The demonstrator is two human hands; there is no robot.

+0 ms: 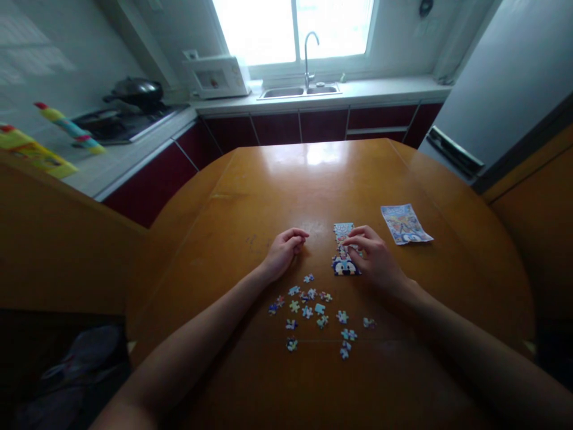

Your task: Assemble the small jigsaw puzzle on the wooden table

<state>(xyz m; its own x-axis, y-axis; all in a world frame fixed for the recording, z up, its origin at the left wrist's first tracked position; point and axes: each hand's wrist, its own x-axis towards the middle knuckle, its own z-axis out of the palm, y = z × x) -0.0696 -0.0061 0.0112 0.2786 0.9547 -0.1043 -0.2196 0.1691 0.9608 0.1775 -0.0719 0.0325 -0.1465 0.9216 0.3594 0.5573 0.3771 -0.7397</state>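
Note:
My left hand (286,248) rests on the wooden table with its fingers curled in, and nothing shows in it. My right hand (373,257) is over a partly joined jigsaw puzzle (344,228), thumb and forefinger pinched on a puzzle piece in its middle part, which the fingers partly cover. The puzzle's lower part shows a dark blue cartoon face (345,267). Between my forearms lie several loose puzzle pieces (307,311), scattered nearer to me than the puzzle. One loose piece (369,323) lies apart, near my right forearm.
A creased picture sheet (405,224) lies right of the puzzle on the table (286,185). Beyond the table are a sink (282,92), a white microwave (217,77) and a stove with a dark pan (136,91). Yellow bottles (74,128) stand on the left counter.

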